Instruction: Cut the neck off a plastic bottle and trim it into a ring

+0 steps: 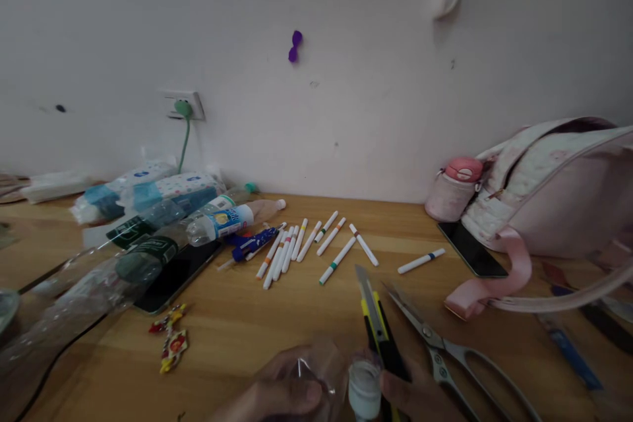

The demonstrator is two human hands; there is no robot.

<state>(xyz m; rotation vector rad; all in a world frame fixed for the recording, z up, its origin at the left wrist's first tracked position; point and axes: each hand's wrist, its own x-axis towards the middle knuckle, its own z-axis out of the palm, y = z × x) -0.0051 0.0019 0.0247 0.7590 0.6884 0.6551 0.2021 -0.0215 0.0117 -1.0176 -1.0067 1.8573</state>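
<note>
The wooden table [277,316] carries everything. At its six o'clock edge the left hand [277,395] wraps fingers around a clear plastic bottle [321,369] with a white cap [364,390]. At five o'clock the right hand [420,395] clamps a yellow-black utility knife [378,330], blade pointing to twelve. Better to steady the bottle firmly and keep left fingertips off the blade's line.

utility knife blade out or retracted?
Out. The knife in the right hand shows bare grey blade past its yellow-black body.
</note>
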